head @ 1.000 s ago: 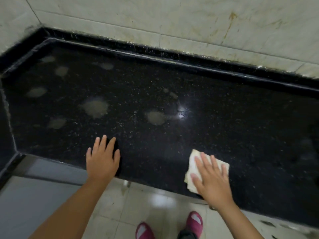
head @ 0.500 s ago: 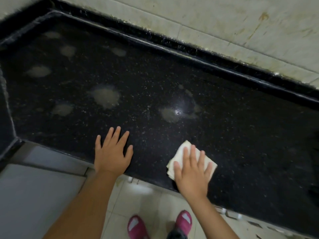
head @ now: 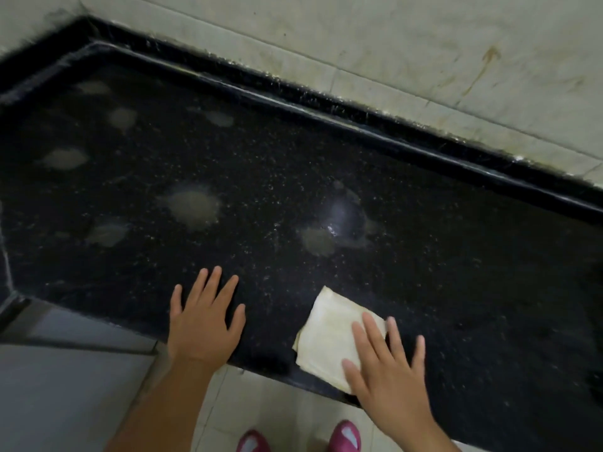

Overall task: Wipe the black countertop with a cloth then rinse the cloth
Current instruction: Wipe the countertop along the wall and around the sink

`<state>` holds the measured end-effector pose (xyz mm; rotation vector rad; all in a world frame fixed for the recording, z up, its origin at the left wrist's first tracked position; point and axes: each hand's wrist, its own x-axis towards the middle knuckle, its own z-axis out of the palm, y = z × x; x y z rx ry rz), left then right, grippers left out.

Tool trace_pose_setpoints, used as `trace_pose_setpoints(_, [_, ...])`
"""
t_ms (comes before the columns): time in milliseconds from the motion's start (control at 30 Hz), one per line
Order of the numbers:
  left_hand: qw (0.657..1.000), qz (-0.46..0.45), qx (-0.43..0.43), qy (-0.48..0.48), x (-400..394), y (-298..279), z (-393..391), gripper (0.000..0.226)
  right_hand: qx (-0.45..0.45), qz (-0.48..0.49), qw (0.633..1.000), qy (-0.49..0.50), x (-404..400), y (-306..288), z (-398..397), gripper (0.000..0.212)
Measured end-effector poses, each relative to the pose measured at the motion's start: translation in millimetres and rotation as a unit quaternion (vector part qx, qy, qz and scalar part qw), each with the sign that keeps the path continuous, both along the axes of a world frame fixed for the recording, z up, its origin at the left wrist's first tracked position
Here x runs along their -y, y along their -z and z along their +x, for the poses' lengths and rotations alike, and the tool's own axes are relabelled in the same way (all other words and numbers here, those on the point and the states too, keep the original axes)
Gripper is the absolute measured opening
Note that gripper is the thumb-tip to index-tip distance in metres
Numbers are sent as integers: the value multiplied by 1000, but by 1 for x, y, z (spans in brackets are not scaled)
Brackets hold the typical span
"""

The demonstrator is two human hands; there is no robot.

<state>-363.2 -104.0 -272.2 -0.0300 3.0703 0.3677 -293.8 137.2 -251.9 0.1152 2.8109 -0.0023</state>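
Observation:
A black speckled countertop [head: 424, 256] runs across the view, marked with several pale dried stains [head: 194, 207]. A folded cream cloth [head: 329, 331] lies flat near the counter's front edge. My right hand [head: 388, 367] presses on the cloth's right part with straight spread fingers; some fingertips reach past it onto the stone. My left hand [head: 205, 316] rests flat on the counter to the cloth's left, fingers spread, holding nothing.
A raised black lip [head: 359, 125] borders the counter at the back below a stained tiled wall [head: 424, 44]. The counter's left end is cut at an angle [head: 8, 278]. Below are a pale tiled floor [head: 277, 406], a grey panel [head: 65, 386] and pink slippers [head: 346, 435].
My right hand has slid toward the cloth's right side, uncovering more of the cloth. My left hand stays flat on the counter. The camera view has shifted slightly.

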Motion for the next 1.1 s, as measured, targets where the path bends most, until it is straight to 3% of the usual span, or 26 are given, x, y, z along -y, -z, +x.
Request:
trace_pose_setpoints(67, [1000, -3, 0, 1, 0, -1, -1, 55, -1, -22, 1000, -7, 19, -3, -13, 69])
trace_pose_setpoints(200, [1000, -16, -8, 9, 3, 2, -1, 52, -27, -30, 997, -60, 65, 17, -42, 57])
trace_pose_setpoints(300, [1000, -24, -2, 14, 5, 2, -1, 52, -66, -48, 994, -80, 79, 17, -66, 76])
trace_pose_setpoints(367, [1000, -27, 2, 14, 6, 4, -1, 52, -43, -86, 992, -80, 84, 13, -76, 85])
trace_pose_setpoints(467, [1000, -24, -6, 8, 6, 6, -1, 52, -40, -89, 995, -7, 85, 17, -71, 59])
trace_pose_setpoints(600, [1000, -26, -3, 7, 4, 3, -2, 52, -27, -82, 996, 27, 52, 15, -39, 77])
trace_pose_setpoints(767, [1000, -5, -4, 2, 6, 7, 0, 55, 8, -41, 986, 159, -25, -2, -13, 79])
trace_pose_setpoints(833, [1000, 2, -3, 0, 5, 8, 0, 56, -3, -28, 977, 210, -47, -5, -31, 60])
trace_pose_setpoints(933, [1000, -13, -21, 5, 5, 10, 0, 54, -16, -48, 960, 274, -50, -4, -78, 55])
trace_pose_setpoints(1100, [999, -22, -42, 8, 6, 11, -1, 52, -23, -82, 973, 214, -2, 5, -158, 56])
